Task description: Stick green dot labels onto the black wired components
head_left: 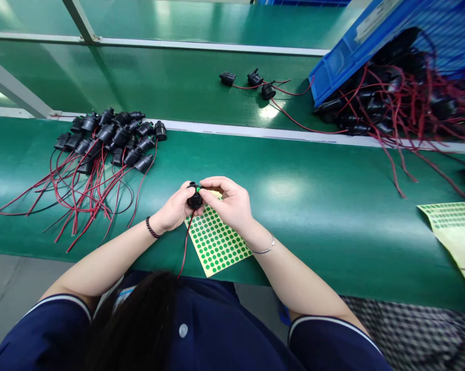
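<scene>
My left hand (175, 210) grips a small black round part (194, 198) with a red and black wire (185, 247) hanging down from it. My right hand (229, 200) pinches a tiny green dot sticker (198, 189) against the top of that part. Both hands hover just above a yellow sheet of green dot stickers (217, 243) lying near the front edge of the green table (313, 216).
A pile of black parts with red and black wires (108, 139) lies at the left. A tipped blue bin (356, 46) spills more wired parts (394, 98) at the right back. Three loose parts (255, 82) sit behind the rail. Another sticker sheet (454, 232) lies far right.
</scene>
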A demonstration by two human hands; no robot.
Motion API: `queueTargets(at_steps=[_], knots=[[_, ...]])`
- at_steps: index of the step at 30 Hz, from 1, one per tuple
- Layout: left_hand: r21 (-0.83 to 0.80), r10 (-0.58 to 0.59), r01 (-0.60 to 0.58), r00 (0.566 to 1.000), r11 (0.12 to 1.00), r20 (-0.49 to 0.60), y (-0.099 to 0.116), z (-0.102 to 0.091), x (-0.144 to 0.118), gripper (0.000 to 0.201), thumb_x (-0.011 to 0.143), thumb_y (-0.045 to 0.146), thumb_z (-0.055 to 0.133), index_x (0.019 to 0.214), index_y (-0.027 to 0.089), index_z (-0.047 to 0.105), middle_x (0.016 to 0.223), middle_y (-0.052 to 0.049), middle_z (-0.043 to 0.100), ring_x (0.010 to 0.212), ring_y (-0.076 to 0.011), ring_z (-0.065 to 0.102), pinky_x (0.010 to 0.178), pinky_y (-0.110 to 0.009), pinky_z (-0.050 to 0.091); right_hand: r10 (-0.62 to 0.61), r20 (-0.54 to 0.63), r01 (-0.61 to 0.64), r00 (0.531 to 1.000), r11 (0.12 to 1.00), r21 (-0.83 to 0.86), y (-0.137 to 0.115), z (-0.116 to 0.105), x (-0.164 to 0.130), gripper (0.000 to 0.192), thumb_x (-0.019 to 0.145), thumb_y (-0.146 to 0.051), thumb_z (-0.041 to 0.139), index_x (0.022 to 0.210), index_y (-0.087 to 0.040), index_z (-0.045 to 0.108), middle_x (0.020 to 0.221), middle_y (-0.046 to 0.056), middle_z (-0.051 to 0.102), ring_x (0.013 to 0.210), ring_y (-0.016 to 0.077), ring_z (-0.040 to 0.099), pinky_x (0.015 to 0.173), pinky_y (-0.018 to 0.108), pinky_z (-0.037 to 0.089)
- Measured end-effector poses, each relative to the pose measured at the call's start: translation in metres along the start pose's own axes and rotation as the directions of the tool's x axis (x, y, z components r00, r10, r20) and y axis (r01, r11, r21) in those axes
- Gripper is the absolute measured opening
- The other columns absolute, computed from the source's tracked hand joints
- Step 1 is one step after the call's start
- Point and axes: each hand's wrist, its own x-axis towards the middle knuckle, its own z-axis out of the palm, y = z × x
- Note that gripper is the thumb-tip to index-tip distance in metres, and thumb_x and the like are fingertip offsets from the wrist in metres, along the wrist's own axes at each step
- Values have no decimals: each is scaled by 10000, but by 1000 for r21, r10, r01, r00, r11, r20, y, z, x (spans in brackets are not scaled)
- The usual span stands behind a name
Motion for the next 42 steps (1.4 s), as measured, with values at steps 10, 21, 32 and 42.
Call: queueTargets(at_steps=[10, 21, 32, 42], knots=[[-11, -8, 8, 999, 1000, 39, 0, -2, 1, 306, 845, 462, 605, 895, 190, 474, 717, 22, 602, 567, -113, 579, 538, -246, 429, -11, -5, 11, 1000, 999, -32, -3, -2, 2, 48, 826, -256, 733, 860, -235, 760, 949, 42, 780, 906, 191, 734, 874, 383, 609], [1, -20, 20, 999, 1000, 36, 1, -3, 1, 304, 827, 452, 607, 887, 192, 460, 722, 15, 610, 559, -111, 578, 540, -240, 424, 65, 25, -67, 998, 996, 66, 4, -3, 2, 83, 818, -298, 749, 844, -222, 766, 955, 58, 776, 911, 193, 736, 888, 402, 608], [396, 169, -185, 983, 899, 75, 2, -12, -2, 270, 805, 367, 600, 944, 212, 429, 717, 48, 518, 625, -117, 485, 618, -272, 379, 257, 144, -292, 956, 888, 356, 6, 0, 3, 321, 713, -412, 835, 918, -209, 696, 1008, 54, 734, 891, 177, 719, 806, 356, 635], [733, 368, -299, 927, 611, 71, 13, -3, -9, 277, 708, 189, 624, 928, 209, 456, 898, -10, 504, 807, -172, 470, 740, -318, 372, 365, 254, -442, 896, 796, 415, 5, -1, 4, 326, 691, -269, 808, 971, -206, 653, 949, 38, 704, 872, 157, 667, 811, 335, 585]])
